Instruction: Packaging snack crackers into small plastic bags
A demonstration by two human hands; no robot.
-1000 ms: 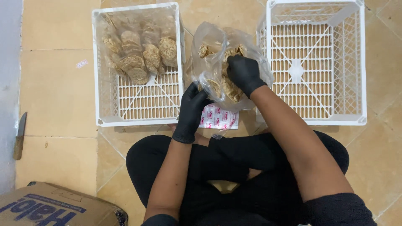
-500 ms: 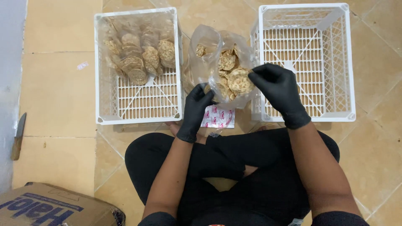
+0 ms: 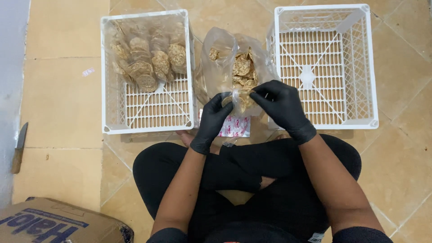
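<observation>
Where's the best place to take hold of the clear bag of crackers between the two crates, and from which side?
Grip the clear bag at its open rim, near edge, coming from above on the person's side. The film stands loose and upright there, and both gloved hands, left hand and right hand, already pinch it; lower down the brittle crackers would probably crush.

Both gloves, left point(image 3: 211, 120) and right point(image 3: 281, 105), are black, as are the trousers point(image 3: 243, 180). The bag point(image 3: 225, 58) is clear, its crackers point(image 3: 243, 67) tan and lacy. Two crates point(image 3: 148, 103) point(image 3: 333, 58) are white lattice. Labels point(image 3: 234, 127) show pink on white. Floor tiles point(image 3: 63, 103) are beige, the box point(image 3: 49, 222) brown with blue print
</observation>
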